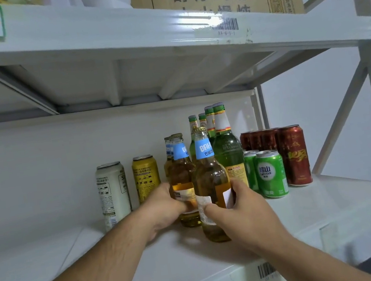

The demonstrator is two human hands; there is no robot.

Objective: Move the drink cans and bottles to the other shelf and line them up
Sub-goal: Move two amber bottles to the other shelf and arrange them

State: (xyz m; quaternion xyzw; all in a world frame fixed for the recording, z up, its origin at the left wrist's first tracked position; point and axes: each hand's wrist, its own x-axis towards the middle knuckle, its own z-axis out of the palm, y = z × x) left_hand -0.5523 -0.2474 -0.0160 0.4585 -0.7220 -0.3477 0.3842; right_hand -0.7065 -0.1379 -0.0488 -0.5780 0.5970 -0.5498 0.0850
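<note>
Head: hands [165,206] gripping glass bottles [210,184]

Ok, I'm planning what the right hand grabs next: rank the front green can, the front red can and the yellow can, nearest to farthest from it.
From the right hand:
1. Front green can, just to its right.
2. Front red can, farther right.
3. Yellow can, away on the left, beyond the bottles.

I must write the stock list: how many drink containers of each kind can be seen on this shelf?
Blue-label amber bottles: 3
Green bottles: 4
Green cans: 2
Red cans: at least 4; the back ones overlap
White can: 1
Yellow can: 1
Total: at least 15
</note>
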